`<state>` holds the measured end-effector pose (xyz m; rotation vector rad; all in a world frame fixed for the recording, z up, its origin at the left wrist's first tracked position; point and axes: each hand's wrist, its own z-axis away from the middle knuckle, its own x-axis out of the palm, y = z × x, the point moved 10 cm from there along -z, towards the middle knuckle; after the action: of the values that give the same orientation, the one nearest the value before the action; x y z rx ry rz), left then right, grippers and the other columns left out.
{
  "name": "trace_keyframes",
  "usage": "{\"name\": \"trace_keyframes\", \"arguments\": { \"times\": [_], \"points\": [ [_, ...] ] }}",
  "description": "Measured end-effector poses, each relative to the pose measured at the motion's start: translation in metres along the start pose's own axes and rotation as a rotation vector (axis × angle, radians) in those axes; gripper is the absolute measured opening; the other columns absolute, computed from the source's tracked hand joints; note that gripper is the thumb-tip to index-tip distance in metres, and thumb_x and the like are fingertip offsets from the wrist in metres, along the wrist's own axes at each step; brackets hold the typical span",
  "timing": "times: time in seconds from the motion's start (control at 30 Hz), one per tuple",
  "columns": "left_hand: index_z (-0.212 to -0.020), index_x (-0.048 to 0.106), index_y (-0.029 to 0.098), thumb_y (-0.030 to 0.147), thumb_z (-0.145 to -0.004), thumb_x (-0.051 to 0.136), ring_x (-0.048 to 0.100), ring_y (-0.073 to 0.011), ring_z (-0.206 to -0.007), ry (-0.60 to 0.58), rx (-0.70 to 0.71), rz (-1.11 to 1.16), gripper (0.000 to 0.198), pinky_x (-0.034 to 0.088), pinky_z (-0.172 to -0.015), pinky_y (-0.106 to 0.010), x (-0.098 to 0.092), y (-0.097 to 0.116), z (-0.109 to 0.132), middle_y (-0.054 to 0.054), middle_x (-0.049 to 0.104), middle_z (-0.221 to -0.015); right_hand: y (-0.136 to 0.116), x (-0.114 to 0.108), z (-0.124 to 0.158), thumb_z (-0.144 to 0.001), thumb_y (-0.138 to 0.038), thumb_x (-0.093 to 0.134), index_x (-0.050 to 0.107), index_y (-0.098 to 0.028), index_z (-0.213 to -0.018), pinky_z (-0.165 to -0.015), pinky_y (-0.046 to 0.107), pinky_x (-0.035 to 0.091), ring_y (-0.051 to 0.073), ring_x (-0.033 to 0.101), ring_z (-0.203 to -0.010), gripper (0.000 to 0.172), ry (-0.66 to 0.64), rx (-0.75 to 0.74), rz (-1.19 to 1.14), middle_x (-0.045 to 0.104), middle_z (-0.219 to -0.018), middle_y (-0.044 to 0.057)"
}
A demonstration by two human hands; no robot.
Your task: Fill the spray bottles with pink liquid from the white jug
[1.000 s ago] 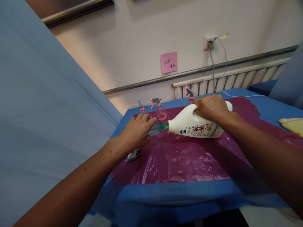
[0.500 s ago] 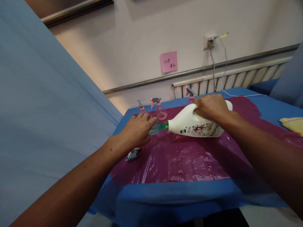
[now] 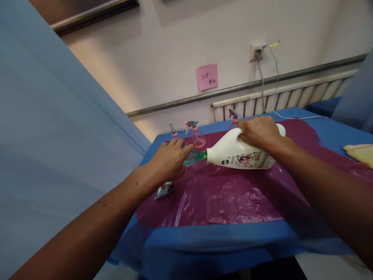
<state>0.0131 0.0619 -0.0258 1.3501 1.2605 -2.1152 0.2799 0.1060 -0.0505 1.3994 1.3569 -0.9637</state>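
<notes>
My left hand (image 3: pixel 171 157) is closed around a see-through bluish spray bottle (image 3: pixel 191 156) without its head, tipped on its side. The bottle's green neck meets the mouth of a large white detergent jug (image 3: pixel 225 149). My right hand (image 3: pixel 258 130) grips the jug by its handle and holds it nearly level, its printed label facing me. Whether liquid is flowing between them cannot be made out. A loose grey and pale green spray head (image 3: pixel 164 191) lies just below my left wrist.
Clear spray bottles with pink and grey heads stand behind: one holding pink liquid (image 3: pixel 199 140), another (image 3: pixel 175 132) by my left fingers, a third (image 3: pixel 233 115) behind the jug. A purple plastic sheet (image 3: pixel 233 198) covers the blue table (image 3: pixel 215 237). A yellow cloth (image 3: pixel 359 154) lies right.
</notes>
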Motion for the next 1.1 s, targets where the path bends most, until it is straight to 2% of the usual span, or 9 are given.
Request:
{"name": "trace_keyframes", "arguments": {
  "times": [0.57,0.77,0.9,1.1],
  "points": [
    [-0.172,0.054,0.019,0.019,-0.092,0.073,0.065,-0.0457,-0.137,0.001,0.018,-0.005,0.083,0.057,-0.101,-0.053,-0.0025,0.0009,-0.0024,-0.022,0.070,-0.149,0.0023,0.0003,-0.0013,-0.105,-0.048,0.063,0.087,-0.026,-0.127,-0.075,0.042,0.035,0.035,0.077,-0.093,0.039,0.021,0.003,-0.046,0.088,-0.111,0.019],
    [-0.169,0.057,0.021,0.019,-0.090,0.074,0.066,-0.0440,-0.135,0.015,0.019,-0.009,0.080,0.056,-0.100,-0.051,-0.0048,0.0013,-0.0027,-0.021,0.072,-0.147,0.0017,-0.0001,-0.0011,-0.107,-0.051,0.060,0.086,-0.027,-0.133,-0.078,0.042,0.038,0.034,0.076,-0.095,0.043,0.000,0.004,-0.063,0.087,-0.114,0.018],
    [-0.168,0.058,0.023,0.019,-0.090,0.075,0.066,-0.0426,-0.133,0.030,0.022,-0.002,0.079,0.055,-0.100,-0.049,-0.0067,0.0025,-0.0033,-0.020,0.073,-0.145,0.0002,-0.0007,-0.0014,-0.106,-0.050,0.059,0.087,-0.027,-0.130,-0.076,0.042,0.036,0.034,0.076,-0.094,0.043,0.007,-0.009,-0.038,0.087,-0.112,0.017],
    [-0.171,0.056,0.024,0.016,-0.092,0.074,0.066,-0.0416,-0.137,0.000,0.008,-0.024,0.082,0.055,-0.102,-0.048,-0.0077,0.0032,-0.0040,-0.020,0.072,-0.148,0.0000,0.0003,-0.0021,-0.106,-0.050,0.060,0.087,-0.025,-0.130,-0.076,0.042,0.036,0.036,0.077,-0.095,0.044,0.016,-0.015,-0.028,0.087,-0.110,0.019]
  ]
}}
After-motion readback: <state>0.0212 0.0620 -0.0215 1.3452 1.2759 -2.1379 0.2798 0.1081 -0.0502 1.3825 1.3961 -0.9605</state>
